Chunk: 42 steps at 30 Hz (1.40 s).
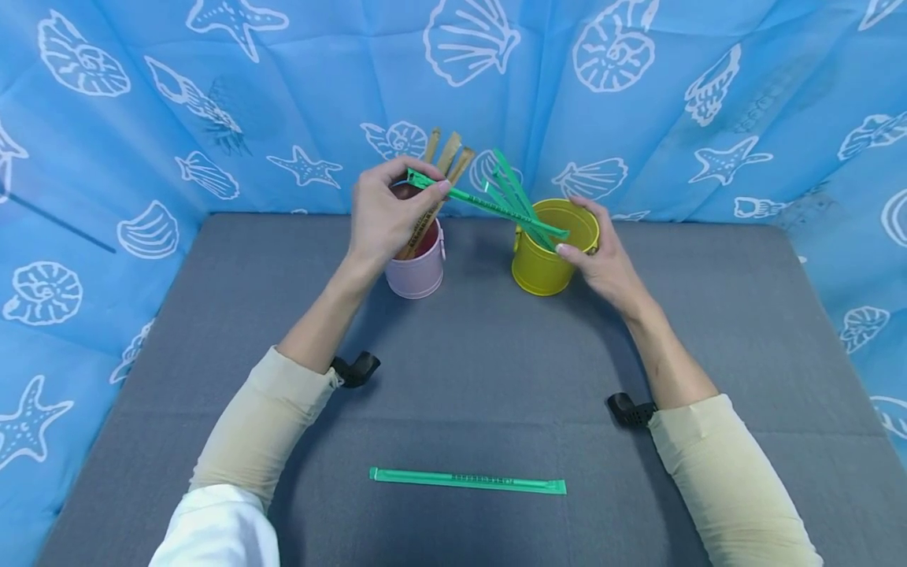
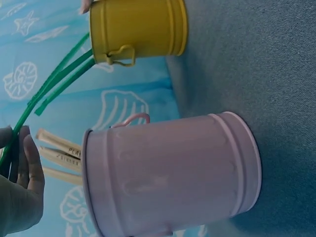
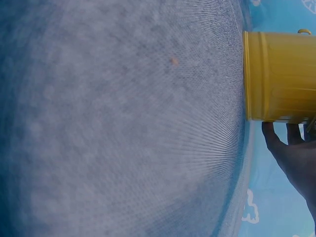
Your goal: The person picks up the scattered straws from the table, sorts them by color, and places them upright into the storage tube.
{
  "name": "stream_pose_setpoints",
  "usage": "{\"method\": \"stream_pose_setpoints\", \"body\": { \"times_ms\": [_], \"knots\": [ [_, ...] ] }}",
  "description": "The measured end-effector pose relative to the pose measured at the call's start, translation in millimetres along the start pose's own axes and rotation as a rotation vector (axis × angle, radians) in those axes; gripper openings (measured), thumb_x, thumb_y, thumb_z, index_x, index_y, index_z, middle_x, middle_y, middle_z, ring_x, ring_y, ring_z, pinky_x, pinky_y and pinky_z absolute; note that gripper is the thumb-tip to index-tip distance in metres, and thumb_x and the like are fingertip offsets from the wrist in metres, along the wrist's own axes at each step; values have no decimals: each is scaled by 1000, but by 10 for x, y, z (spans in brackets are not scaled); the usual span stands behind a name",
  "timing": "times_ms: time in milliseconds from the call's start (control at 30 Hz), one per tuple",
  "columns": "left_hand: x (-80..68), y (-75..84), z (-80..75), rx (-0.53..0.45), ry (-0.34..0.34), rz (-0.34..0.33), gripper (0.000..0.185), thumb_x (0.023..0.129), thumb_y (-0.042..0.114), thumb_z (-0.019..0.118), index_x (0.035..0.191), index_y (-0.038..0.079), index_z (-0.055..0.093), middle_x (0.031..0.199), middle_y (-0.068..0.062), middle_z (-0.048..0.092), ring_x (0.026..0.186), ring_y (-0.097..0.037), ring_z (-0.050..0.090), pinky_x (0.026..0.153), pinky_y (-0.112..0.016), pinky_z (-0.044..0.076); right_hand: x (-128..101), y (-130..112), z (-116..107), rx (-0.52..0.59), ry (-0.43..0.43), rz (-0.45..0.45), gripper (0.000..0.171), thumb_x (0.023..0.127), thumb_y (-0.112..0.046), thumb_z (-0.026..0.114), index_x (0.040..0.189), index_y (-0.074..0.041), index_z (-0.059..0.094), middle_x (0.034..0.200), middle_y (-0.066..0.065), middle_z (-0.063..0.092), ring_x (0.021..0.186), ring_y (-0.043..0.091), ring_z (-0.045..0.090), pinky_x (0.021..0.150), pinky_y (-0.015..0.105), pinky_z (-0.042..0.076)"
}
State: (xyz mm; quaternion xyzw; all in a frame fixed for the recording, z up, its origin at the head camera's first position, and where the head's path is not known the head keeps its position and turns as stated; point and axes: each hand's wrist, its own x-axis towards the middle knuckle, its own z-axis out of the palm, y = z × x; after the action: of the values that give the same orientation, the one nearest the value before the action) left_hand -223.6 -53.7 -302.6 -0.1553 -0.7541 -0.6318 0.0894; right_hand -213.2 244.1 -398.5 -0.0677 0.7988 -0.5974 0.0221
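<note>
My left hand (image 1: 423, 186) pinches the left end of a green wrapped stick (image 1: 496, 206) above the pink bucket (image 1: 418, 274). The stick slants down to the right, with its far end over the rim of the yellow bucket (image 1: 542, 272). My right hand (image 1: 575, 230) holds the yellow bucket, thumb on the near side and fingers at the far rim. More green sticks (image 1: 512, 183) stand in the yellow bucket, and tan sticks (image 1: 448, 156) stand in the pink one. The left wrist view shows the pink bucket (image 2: 173, 173), the yellow bucket (image 2: 138, 29) and my fingers (image 2: 22, 170). The right wrist view shows the yellow bucket (image 3: 279, 74).
Another green wrapped stick (image 1: 468, 479) lies flat on the grey table (image 1: 496, 370) near its front edge. A blue cloth with shell prints (image 1: 638, 94) walls in the table at the back and both sides. Both buckets stand close to the back wall.
</note>
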Motion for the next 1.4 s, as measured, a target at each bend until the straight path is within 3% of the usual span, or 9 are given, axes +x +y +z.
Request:
{"method": "stream_pose_setpoints", "body": {
  "times_ms": [167,300,467,633,767,1400],
  "knots": [
    [-23,28,58,55,-47,22,14,89,2,73,98,-7,71,86,-13,68,63,-14,56,61,-25,44,-31,-43,5,-18,1,-4,70,96,-18,64,155,-18,25,151,18,33,128,31,42,100,28,38],
    [-20,10,109,82,-62,-2,14,89,2,73,99,-7,70,88,-14,68,62,-18,51,59,-25,40,-32,-65,13,-17,1,12,71,96,-18,65,155,-16,25,151,15,34,130,31,42,103,32,37],
    [72,-196,199,78,-89,-42,16,88,6,76,100,-2,72,87,-10,68,64,-21,54,62,-25,44,-20,-47,11,-26,3,4,72,95,-19,66,154,-15,25,152,14,33,132,31,41,106,36,35],
    [137,-364,287,27,-140,-32,16,87,8,77,101,1,73,93,-8,68,75,-17,60,68,-26,49,-21,-31,9,-12,2,2,71,96,-15,65,155,-14,25,151,14,35,129,30,43,102,32,37],
    [142,-401,343,17,-159,-40,15,88,9,76,102,3,73,94,-7,68,82,-15,64,71,-28,51,-24,-31,9,-9,1,3,71,95,-14,65,154,-13,25,152,15,34,129,30,43,103,32,36],
    [189,-468,527,55,-195,-77,15,90,8,74,104,2,73,88,-8,70,76,-15,67,69,-27,53,-5,3,5,8,20,-18,70,94,-11,65,153,-13,29,153,13,35,130,33,43,105,35,35]
  ]
}}
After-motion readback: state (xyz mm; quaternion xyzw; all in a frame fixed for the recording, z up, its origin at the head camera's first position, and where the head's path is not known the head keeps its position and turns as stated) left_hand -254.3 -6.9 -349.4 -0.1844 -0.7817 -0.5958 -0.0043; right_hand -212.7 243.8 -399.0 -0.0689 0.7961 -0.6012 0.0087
